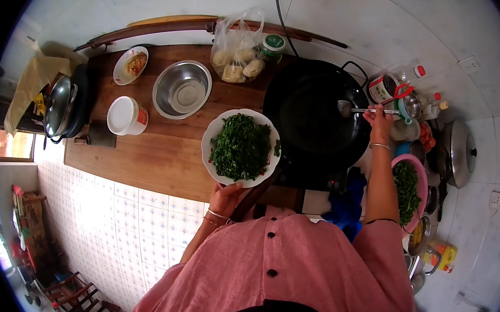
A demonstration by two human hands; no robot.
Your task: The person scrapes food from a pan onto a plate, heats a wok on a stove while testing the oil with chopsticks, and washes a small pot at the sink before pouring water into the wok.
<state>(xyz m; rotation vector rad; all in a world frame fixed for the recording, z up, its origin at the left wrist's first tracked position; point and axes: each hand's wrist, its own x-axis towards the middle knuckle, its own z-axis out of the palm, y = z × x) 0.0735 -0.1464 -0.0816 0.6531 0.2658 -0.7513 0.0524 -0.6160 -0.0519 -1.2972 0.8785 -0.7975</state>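
Observation:
My left hand grips the near rim of a white plate with a scalloped edge. Chopped dark green leaves with small red bits are heaped on it. The plate is just left of a large black wok. On the right, my right hand is closed around the handle of a metal wok spatula, whose head is over the right side of the wok. The wok looks dark inside, and a lit control panel shows below it.
A steel bowl, a lidded white tub, a small dish of food and a bag of pale buns stand on the wooden counter. Right of the wok are jars, a pink basin of greens and a lid.

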